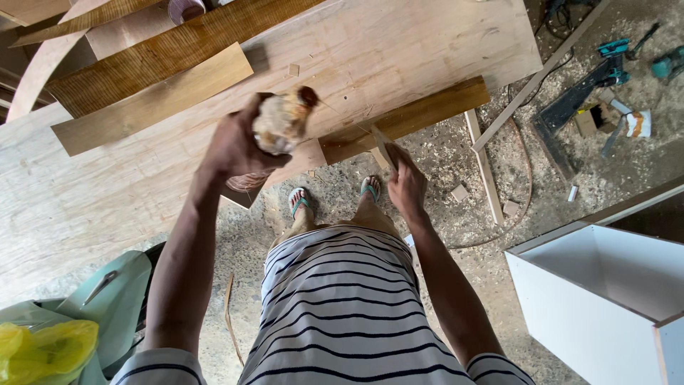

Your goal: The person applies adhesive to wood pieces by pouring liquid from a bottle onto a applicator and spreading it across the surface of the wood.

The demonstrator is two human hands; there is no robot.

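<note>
My left hand (235, 146) is raised over the plywood sheet (385, 50) and grips a glue-crusted bottle (281, 121) with a dark tip. My right hand (406, 185) holds a small thin wooden piece (382, 147) near the sheet's front edge, beside a dark brown board (406, 117). A fine thread of glue runs from the bottle's tip toward the wooden piece. Below, my striped shirt and sandalled feet show.
Wooden planks (153, 96) and striped veneer boards (164, 53) lie on the sheet at left. A white cabinet box (605, 299) stands at right. Power tools (613, 64), wood strips (484, 167) and sawdust cover the floor. A green chair (114, 299) with a yellow bag (43, 349) is at lower left.
</note>
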